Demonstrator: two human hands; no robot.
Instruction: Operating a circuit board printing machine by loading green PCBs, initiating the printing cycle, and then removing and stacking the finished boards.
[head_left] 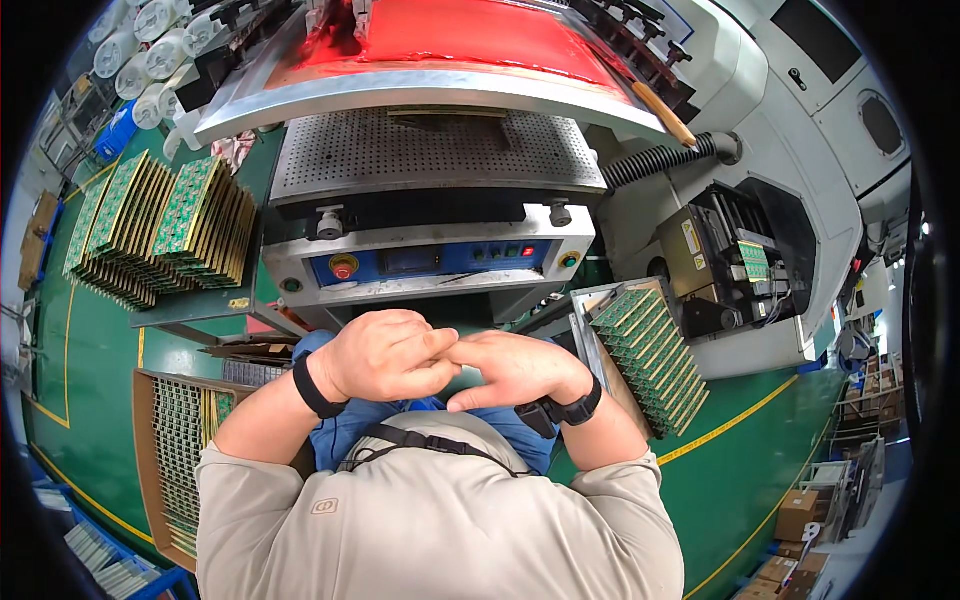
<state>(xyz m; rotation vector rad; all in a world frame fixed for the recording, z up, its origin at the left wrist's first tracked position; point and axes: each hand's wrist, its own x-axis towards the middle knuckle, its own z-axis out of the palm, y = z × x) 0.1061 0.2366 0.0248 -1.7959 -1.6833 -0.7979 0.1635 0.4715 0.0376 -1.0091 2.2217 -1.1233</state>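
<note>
My left hand (393, 354) and my right hand (512, 368) meet in front of my waist, just short of the machine. The left fingers are curled closed against the right fingertips. Whatever lies between them, if anything, is hidden. On the right hand the fingers stretch toward the left one and the thumb stands apart. A black band (315, 388) circles my left wrist, and a black strap (578, 402) is on the right one. Beyond the hands is the machine's blue control panel (465, 258) with a red stop button (343, 267).
Above a perforated metal bed (430, 160) hangs a framed screen (400, 97) with red ink (470, 35). Racked green circuit boards (205, 215) stand at left, more boards (650, 350) at right. A cardboard box (150, 470) holds panels. A wooden-handled tool (664, 115) rests on the frame.
</note>
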